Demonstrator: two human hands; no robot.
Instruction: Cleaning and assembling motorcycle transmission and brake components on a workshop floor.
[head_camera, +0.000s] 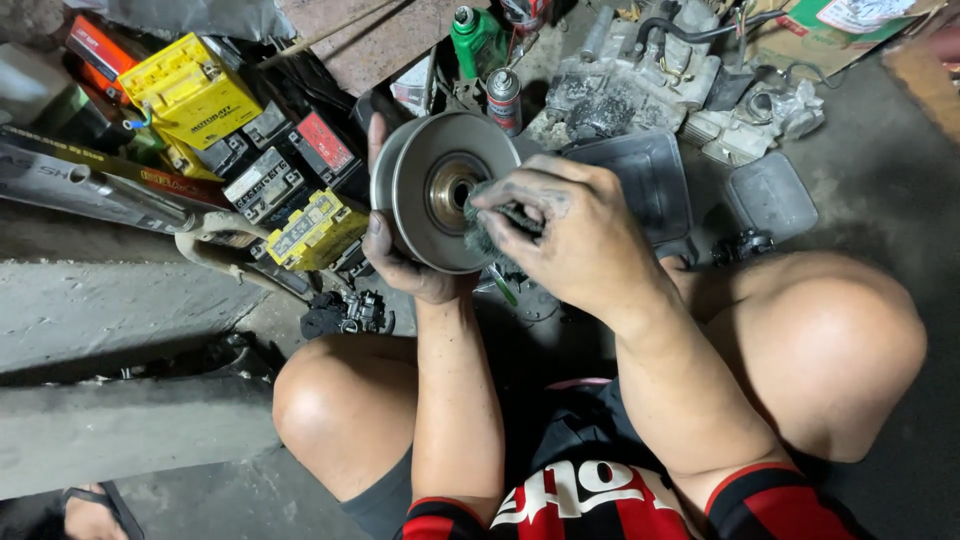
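Metal pulley disc (440, 190), clasped at its rim by the left hand (400, 262), wants steady bracing while the right hand (570, 235), its grip pinched on a dark scouring pad (485, 232), rubs near the hub

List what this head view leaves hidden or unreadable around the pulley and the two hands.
- Head view: pulley back face, turned away from the camera.
- Left hand: palm and most fingers, behind the pulley.
- Scouring pad: mostly covered by the right hand.
- Foot in sandal: cut off by the bottom edge.
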